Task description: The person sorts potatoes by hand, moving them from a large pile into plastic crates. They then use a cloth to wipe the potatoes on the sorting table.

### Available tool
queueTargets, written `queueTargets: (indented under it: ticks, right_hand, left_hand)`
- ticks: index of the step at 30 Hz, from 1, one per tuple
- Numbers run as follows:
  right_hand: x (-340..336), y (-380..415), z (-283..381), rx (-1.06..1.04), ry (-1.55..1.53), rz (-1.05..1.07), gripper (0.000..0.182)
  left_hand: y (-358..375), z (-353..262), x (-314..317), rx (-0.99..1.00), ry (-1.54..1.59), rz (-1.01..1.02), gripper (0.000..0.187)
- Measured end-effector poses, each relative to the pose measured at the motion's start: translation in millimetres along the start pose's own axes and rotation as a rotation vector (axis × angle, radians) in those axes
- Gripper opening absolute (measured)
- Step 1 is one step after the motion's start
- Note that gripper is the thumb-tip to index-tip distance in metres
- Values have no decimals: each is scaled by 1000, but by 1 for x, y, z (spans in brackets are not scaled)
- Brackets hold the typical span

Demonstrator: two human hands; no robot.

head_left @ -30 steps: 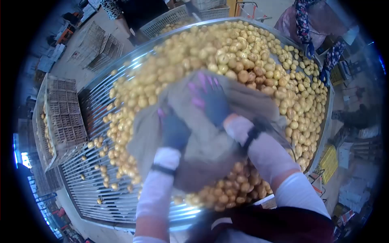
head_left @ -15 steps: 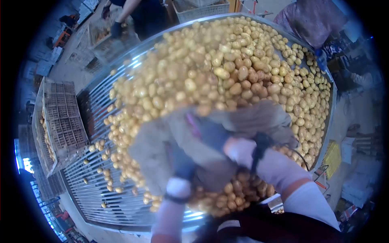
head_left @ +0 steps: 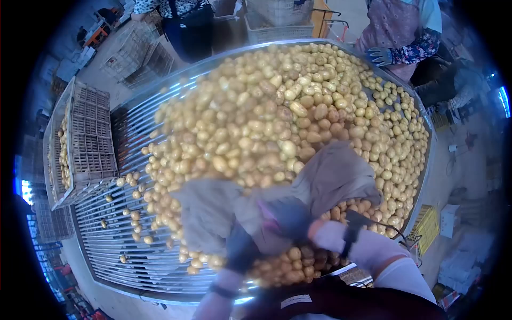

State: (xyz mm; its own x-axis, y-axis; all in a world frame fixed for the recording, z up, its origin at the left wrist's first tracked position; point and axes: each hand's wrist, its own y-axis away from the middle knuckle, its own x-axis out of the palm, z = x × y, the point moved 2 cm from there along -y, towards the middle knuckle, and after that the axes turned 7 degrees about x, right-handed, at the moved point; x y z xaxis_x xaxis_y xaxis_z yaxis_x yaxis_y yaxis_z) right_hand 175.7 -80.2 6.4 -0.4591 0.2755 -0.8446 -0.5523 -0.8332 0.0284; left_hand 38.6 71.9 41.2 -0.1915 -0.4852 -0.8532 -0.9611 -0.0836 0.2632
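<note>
A crumpled grey-brown cloth [head_left: 341,173] spreads over the near part of a large heap of potatoes [head_left: 240,128]. My left hand [head_left: 242,248], in a dark glove, is closed on the cloth's near left part. My right hand [head_left: 288,216], also gloved, grips the cloth near its middle, with a pinkish-purple patch showing beside the fingers. The gloves are slightly blurred, and the fingertips are partly hidden in the folds. Potatoes lie under and around the cloth, some close to my body.
The potatoes rest on a slatted metal sorting table [head_left: 128,242] with a raised rim. A plastic crate [head_left: 93,133] holding potatoes stands at the left edge. One person [head_left: 186,26] stands beyond the table, another person [head_left: 394,32] at the far right. A yellow crate [head_left: 425,229] sits lower right.
Both hands and the cloth have shifted slightly down in view, and the cloth's right part now bunches higher. The far-left person is more upright; the far-right person's gloved hand has come into view.
</note>
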Motion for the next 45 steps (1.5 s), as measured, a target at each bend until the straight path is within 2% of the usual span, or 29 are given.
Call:
queueTargets:
  ticks: [1, 2, 4, 5, 6, 8, 10, 11, 12, 13, 14, 16, 18, 19, 20, 21, 24, 27, 28, 29, 30, 31, 32, 34, 36, 39, 40, 42, 45]
  right_hand:
    - [13, -18, -1, 68, -30, 40, 62]
    - [-16, -59, 12, 101, -54, 124, 62]
    - [5, -124, -4, 117, -135, 233, 58]
    - [-14, -149, 7, 140, 50, 282, 53]
    - [7, -165, -6, 70, -384, -32, 48]
    - [74, -205, -35, 43, -589, -84, 58]
    - [66, -187, -17, 52, -417, -69, 69]
    - [30, -143, 6, 64, -36, -79, 69]
    - [7, -109, 19, 105, 36, 156, 62]
    - [16, -70, 17, -85, 223, 28, 55]
    - [2, -41, 22, -244, 71, 53, 72]
    - [-1, 3, 14, -106, 10, 116, 63]
    - [3, -23, 7, -26, -48, 243, 59]
    - [6, -43, 8, 10, -81, 302, 57]
    - [4, -73, 12, 112, -219, 244, 47]
    - [-1, -103, 9, 125, -159, 269, 45]
    - [11, -152, 0, 142, -176, 275, 53]
    - [-1, -141, 18, 121, -156, 176, 54]
    - [-6, -135, 18, 95, -93, 273, 54]
    - [-14, -116, 16, 44, -130, 184, 51]
    - [-24, -88, 10, -5, -172, 101, 49]
    - [-62, -58, 15, 59, -105, 163, 45]
    - [-53, -28, -11, 30, -209, -164, 33]
    - [-92, 22, -37, 17, 522, -346, 37]
    - [-100, 42, -58, 125, 578, -202, 35]
    - [-103, 41, -68, 277, 606, -21, 32]
    - [-102, 33, -73, 321, 603, 28, 31]
    - [-100, 27, -140, 156, 377, -396, 24]
    - [-153, 56, -130, 205, -355, -773, 19]
  left_hand:
    - [-11, 11, 4, -7, 45, -42, 86]
    - [-26, 32, 16, -4, 55, -108, 83]
    - [-58, 85, 44, -15, 88, -206, 78]
    - [-75, 108, 58, -12, 50, -266, 75]
    - [-91, 124, 72, -3, 5, -335, 73]
    - [-103, 125, 94, 52, -265, -507, 66]
    - [-78, 86, 55, -126, 103, -409, 68]
    - [-64, 66, 34, -206, 245, -330, 69]
    - [-41, 43, 15, -243, 320, -174, 70]
    - [-23, 24, 5, -186, 213, -143, 69]
    - [-4, 6, -6, -128, 106, -119, 69]
    - [13, -3, 3, 47, -102, -283, 65]
    - [10, 15, 27, 93, 61, -421, 58]
    - [1, 27, 35, 112, 47, -387, 56]
    - [-15, 34, 37, 127, -3, -293, 54]
    - [-28, 39, 41, 142, -73, -177, 52]
    - [-56, 42, 55, 162, -314, 74, 46]
    - [-28, 21, 22, 207, -26, -260, 49]
    - [-23, 18, 14, 228, 73, -370, 49]
    - [-19, 17, 8, 252, 172, -479, 50]
    - [3, 25, 20, 150, 59, -307, 51]
    - [31, 27, 18, 177, -24, -355, 51]
    - [59, 25, 10, 203, -107, -406, 51]
    - [83, 36, 7, 201, -286, -449, 47]
    - [93, 53, 27, 161, -477, -416, 42]
    - [61, 58, 31, 168, -407, -434, 35]
    - [54, 58, 24, 125, -272, -513, 34]
    - [35, 58, 2, 37, -7, -673, 33]
    - [33, 76, -44, -194, 100, -642, 35]
